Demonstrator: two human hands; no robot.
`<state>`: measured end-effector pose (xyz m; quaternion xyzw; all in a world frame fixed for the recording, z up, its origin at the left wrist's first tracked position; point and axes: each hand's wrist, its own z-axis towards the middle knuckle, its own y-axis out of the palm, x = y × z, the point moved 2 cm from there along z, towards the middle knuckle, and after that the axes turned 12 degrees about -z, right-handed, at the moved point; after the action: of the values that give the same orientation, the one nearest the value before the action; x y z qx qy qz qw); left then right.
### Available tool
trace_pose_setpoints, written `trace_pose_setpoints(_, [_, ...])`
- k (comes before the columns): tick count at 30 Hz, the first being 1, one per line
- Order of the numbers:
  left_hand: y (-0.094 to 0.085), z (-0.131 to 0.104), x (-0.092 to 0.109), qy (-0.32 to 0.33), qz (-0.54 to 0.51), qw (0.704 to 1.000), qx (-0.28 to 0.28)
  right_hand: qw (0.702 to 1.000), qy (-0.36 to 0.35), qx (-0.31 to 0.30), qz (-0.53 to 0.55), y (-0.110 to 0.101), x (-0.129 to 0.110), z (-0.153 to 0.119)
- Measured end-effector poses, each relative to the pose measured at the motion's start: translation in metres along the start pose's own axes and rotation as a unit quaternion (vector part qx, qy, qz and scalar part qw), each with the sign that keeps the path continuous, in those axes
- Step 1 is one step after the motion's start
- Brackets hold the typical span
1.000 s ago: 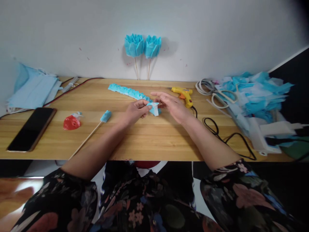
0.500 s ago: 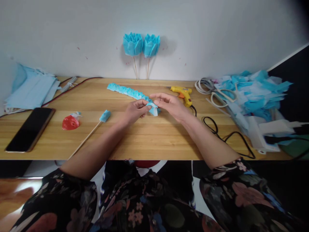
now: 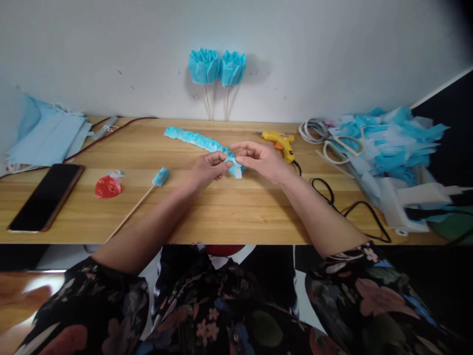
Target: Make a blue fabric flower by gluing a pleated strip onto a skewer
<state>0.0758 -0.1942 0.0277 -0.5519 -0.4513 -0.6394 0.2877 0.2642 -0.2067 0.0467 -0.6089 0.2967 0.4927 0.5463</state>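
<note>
A long pleated strip of blue fabric (image 3: 199, 140) stretches diagonally over the wooden table, its near end between my hands. My left hand (image 3: 210, 170) pinches that end between thumb and fingers, where a white and pale blue flap hangs down. At the same end, my right hand (image 3: 258, 159) is closed, thumb and fingertips pressed on the fabric. The fingertips partly cover the folds there. Left of my left forearm lies a wooden stick (image 3: 129, 214) tipped with a small blue fabric roll (image 3: 161, 176).
Two blue fabric flowers (image 3: 204, 66) on sticks lean against the wall. A yellow glue gun (image 3: 281, 143) lies beyond my right hand. Scissors (image 3: 342, 148) and blue scraps (image 3: 395, 143) are at right. A phone (image 3: 48, 197), face masks (image 3: 48, 133) and a red wrapper (image 3: 108, 186) are at left.
My right thumb and fingers have shifted very slightly on the strip's near end, and the hanging flap has moved a little. Both hands keep their grip; the rest looks unchanged.
</note>
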Motion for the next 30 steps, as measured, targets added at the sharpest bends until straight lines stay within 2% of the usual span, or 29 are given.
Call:
trace_pose_setpoints(15, [0.0014,0.0009,0.0000,-0.020,-0.021,1.000,-0.004,0.997,-0.055,0.003,-0.057,-0.0011,0.0012,0.0002])
trace_pose_setpoints(23, [0.0010,0.0010,0.0003,-0.034,0.002,0.999,-0.020,0.996,-0.049,0.010,-0.067,-0.0005,-0.0011,-0.0003])
trace_pose_setpoints(30, [-0.0006,0.0009,0.0010,-0.029,0.013,0.999,-0.010,0.998,-0.042,0.011,-0.055,0.0002,-0.0014,-0.0005])
